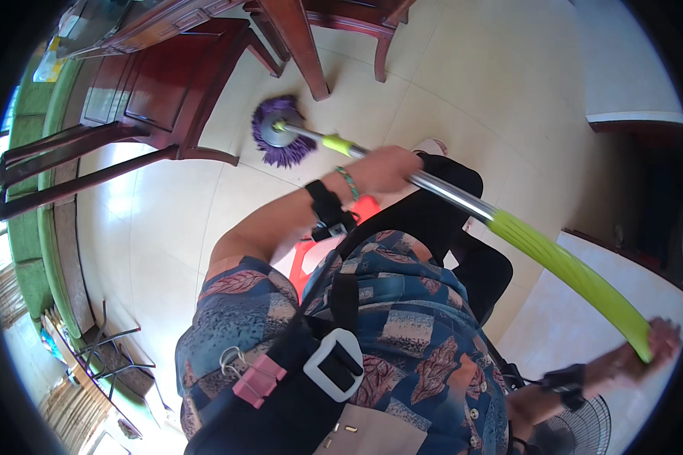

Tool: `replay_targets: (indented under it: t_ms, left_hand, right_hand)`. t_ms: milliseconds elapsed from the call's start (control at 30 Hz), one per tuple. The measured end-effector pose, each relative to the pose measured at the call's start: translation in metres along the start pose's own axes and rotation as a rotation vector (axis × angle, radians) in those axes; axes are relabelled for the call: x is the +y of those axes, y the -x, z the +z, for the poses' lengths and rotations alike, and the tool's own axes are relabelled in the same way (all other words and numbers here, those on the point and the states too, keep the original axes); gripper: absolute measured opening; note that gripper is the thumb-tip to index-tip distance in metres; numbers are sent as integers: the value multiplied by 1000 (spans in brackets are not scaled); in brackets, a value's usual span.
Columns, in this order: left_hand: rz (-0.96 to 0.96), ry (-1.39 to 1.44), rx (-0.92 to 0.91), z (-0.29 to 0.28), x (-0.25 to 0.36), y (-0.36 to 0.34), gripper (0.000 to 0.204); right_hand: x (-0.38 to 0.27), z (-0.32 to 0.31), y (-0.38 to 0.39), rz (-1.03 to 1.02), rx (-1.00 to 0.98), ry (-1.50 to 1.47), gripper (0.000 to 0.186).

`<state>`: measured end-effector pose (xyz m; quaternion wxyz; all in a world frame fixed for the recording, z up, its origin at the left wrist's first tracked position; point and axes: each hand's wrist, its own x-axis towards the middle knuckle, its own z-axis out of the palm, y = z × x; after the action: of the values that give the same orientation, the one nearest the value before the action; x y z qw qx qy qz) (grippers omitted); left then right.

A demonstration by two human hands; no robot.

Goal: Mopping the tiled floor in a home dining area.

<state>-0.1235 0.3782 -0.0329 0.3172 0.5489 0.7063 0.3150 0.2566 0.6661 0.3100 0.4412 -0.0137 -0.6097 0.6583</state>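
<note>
A mop with a purple fringed head (268, 144) rests on the floor, and its steel pole slants down to the right. My left hand (387, 168) is closed around the pole above its small green collar; a strap and a beaded bracelet circle that wrist. At far right my right hand (660, 341), somewhat blurred, grips the end of the long lime-green handle (565, 269). The handle passes over my black-trousered legs. Beneath my left forearm shows part of a red plastic object (303, 262), mostly hidden.
A dark red wooden chair (163, 87) stands left of the mop head, with a table leg (300, 45) just beyond it. A long green-cushioned seat (57, 136) runs along the left. A fan (580, 428) sits at lower right below a pale wall.
</note>
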Motion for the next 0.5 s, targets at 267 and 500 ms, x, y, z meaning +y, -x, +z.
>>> replay_targets:
  t_ms: [267, 500]
  left_hand:
    - [-386, -461, 390, -46, -199, 85, 4]
    - [-308, -452, -57, -58, -131, 36, 24]
  right_hand:
    - [206, 130, 95, 354, -279, 436, 9]
    - [158, 85, 57, 305, -168, 223, 6]
